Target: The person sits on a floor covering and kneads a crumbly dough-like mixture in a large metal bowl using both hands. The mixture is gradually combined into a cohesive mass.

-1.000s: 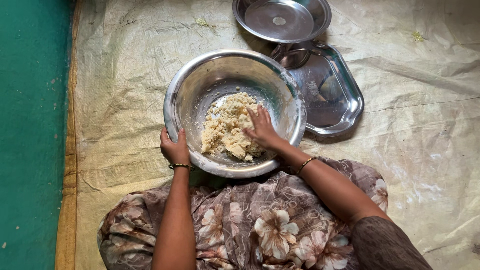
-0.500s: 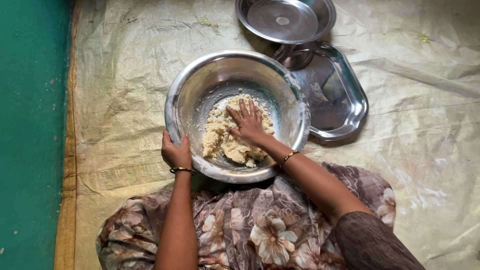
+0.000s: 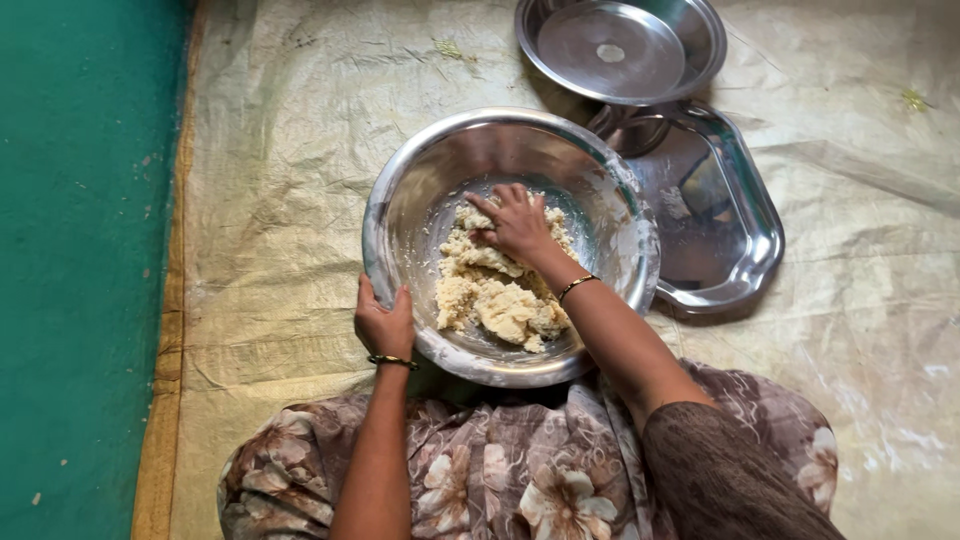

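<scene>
Crumbly pale dough (image 3: 495,285) sits in the bottom of a big steel mixing bowl (image 3: 420,190), on the side nearer the person, partly clumped, loose crumbs at the far edge. Right hand (image 3: 515,222) lies palm-down on the far part of the dough, fingers spread and bent, pressing into it, not closed around anything. Left hand (image 3: 383,322) grips the near-left rim of the bowl, thumb inside, fingers curled outside.

To knead well here, I'd judge: press with the heel of the hand, fold the loose crumbs back into the lump, keep the rim hold firm so the bowl doesn't slide on the sheet.

Versus half a second ago: right hand has shifted farther from the body, toward the far edge of the dough; more of the near lump is uncovered. Left hand holds the same rim spot.

Around it: bowl rests on a cream plastic sheet (image 3: 290,150). Rectangular steel tray (image 3: 720,215) touches the bowl's right side, a round steel plate (image 3: 620,50) overlaps the tray's far end. Green floor (image 3: 80,250) left. Floral cloth (image 3: 480,470) over the person's lap.
</scene>
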